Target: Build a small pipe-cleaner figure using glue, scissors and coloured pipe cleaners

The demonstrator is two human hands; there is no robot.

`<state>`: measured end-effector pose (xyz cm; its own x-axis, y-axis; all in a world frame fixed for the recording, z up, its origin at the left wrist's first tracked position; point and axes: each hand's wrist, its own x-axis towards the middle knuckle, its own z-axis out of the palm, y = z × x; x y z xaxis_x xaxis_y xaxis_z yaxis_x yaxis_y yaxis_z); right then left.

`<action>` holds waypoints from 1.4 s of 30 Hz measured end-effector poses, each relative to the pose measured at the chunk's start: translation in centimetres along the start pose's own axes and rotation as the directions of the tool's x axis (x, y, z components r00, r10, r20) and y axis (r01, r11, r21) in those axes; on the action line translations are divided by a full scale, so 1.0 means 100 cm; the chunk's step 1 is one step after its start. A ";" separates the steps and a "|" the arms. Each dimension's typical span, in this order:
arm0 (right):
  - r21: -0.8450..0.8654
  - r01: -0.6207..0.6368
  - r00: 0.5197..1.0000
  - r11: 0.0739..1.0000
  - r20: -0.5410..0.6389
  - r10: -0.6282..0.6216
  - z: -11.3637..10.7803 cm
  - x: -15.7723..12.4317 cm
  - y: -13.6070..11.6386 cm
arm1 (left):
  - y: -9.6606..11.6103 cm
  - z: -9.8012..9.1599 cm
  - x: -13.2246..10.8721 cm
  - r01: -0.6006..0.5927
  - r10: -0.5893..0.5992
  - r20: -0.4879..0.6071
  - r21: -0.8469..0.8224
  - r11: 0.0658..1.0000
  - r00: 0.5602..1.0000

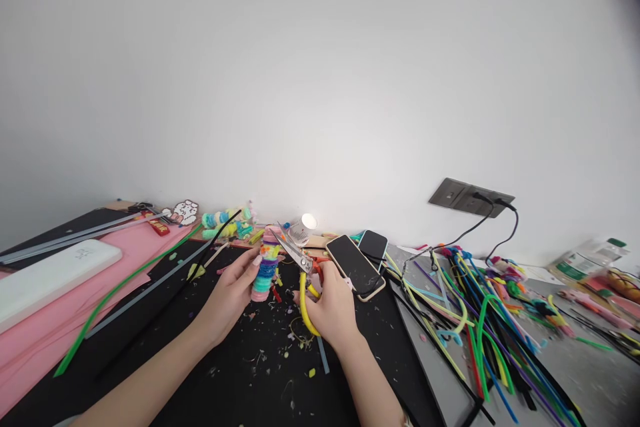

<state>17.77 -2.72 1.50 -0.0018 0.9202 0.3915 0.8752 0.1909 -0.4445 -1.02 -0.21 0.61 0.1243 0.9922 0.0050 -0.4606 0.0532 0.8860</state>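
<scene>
My left hand (231, 293) is closed around a small upright coil of many-coloured pipe cleaner (267, 271), with bands of pink, blue, green and yellow. My right hand (331, 310) grips yellow-handled scissors (299, 268); the metal blades point up and to the left, their tips right beside the top of the coil. Both hands hover over a black mat (240, 367) strewn with tiny coloured clippings.
Two phones (356, 265) lie just right of the hands. A heap of loose pipe cleaners (480, 320) covers the grey surface at right. At left are pink sheets (40, 327), a white case (47, 278) and long sticks. Cables run to a wall socket (470, 197).
</scene>
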 end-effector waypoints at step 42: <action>-0.051 0.124 0.982 0.991 -0.134 -0.130 -0.001 0.000 0.001 | 0.011 -0.002 -0.005 -0.028 0.147 -0.202 0.498 0.867 0.968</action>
<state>17.88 -2.77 1.53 -0.0502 0.8333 0.5506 0.8917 0.2857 -0.3511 -1.78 -0.59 1.48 -0.1247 0.9913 0.0417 0.0347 -0.0376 0.9987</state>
